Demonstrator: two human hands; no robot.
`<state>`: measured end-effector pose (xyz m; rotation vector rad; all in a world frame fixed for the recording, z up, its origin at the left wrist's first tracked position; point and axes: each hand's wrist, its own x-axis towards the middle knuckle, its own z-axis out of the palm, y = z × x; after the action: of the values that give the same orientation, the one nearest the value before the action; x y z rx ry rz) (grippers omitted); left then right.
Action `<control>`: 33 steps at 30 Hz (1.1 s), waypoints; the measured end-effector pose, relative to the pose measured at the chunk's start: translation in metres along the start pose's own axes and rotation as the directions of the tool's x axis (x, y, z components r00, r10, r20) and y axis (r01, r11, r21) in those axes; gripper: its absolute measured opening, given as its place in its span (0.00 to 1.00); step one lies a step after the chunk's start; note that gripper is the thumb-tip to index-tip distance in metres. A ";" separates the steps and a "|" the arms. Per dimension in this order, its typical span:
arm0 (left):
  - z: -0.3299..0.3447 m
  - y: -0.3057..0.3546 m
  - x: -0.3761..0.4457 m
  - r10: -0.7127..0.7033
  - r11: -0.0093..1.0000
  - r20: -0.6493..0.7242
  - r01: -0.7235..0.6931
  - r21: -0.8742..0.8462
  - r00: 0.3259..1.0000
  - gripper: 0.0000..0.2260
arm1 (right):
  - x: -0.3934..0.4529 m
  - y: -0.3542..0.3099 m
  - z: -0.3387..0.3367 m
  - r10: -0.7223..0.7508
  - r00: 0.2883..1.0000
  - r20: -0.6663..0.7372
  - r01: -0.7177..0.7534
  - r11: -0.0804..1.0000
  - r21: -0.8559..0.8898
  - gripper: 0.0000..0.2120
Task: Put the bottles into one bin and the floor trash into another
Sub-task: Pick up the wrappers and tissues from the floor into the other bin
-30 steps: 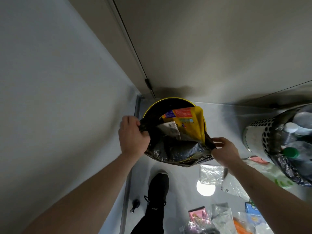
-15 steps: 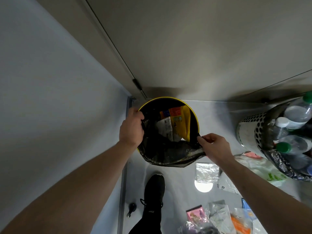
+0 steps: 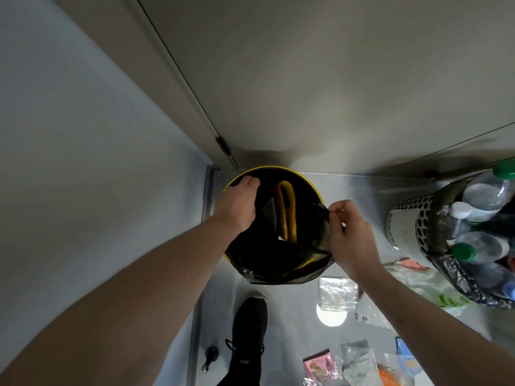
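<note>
Dim, flat indoor light w/ greyish cast; we see no direct source. One bright round glare spot [image 3: 331,316] on the near floor [image 3: 278,307]. Soft shadow on far wall [image 3: 334,79] behind the yellow-rimmed bin [image 3: 306,179]; bin interior nearly black. Strong wide-angle bend at edges. Near forearms soft; slight compression smear throughout.

An indoor corner by a hinged door [image 3: 306,79]; plain grey walls [image 3: 83,135]; two lined bins [image 3: 404,227]; wrappers [image 3: 338,293] strewn across smooth floor [image 3: 292,316].
</note>
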<state>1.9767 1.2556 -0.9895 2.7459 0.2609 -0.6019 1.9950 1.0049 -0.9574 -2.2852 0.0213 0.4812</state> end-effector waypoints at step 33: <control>-0.020 -0.071 0.034 -0.661 0.134 0.300 0.502 -0.855 0.687 0.13 | 0.115 -0.034 -0.011 0.225 0.973 0.049 -0.225 0.974 -0.016 0.07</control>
<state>1.9977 1.3322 -1.0058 1.4629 1.3425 -0.2342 2.1110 1.0356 -0.9669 -2.2911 0.2557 0.6568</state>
